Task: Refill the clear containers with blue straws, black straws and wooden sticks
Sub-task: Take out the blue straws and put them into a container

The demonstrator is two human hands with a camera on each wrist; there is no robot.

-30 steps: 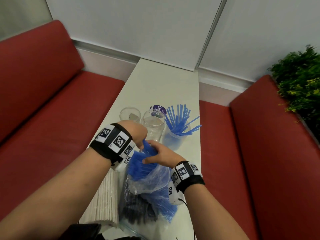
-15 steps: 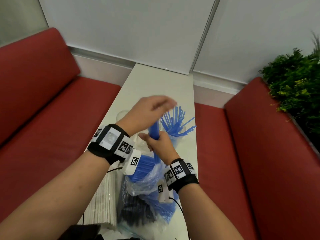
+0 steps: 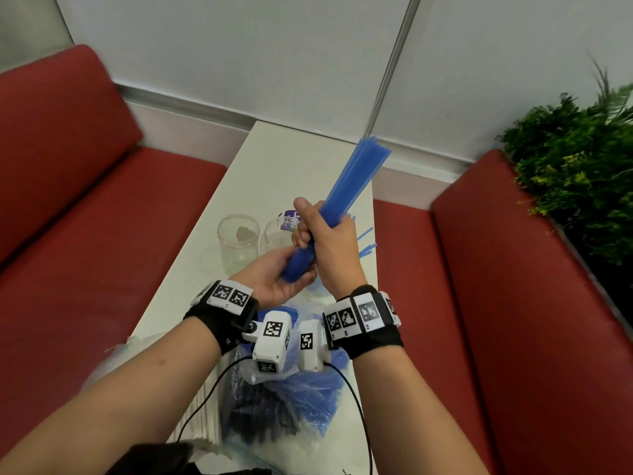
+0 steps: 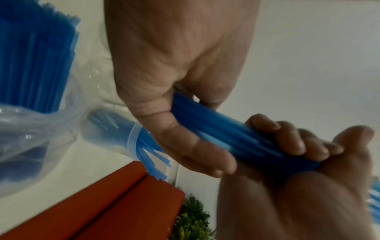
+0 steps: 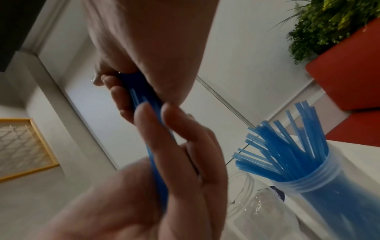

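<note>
Right hand (image 3: 330, 245) fists the blue straw bundle (image 3: 346, 193) — tilted upward; left hand (image 3: 277, 279) cups and grips its lower end

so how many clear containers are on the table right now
3. An empty one stands at the left, a second right beside it, and a third holding blue straws at the right, mostly hidden behind the right hand in the head view. Others may be hidden.
</note>
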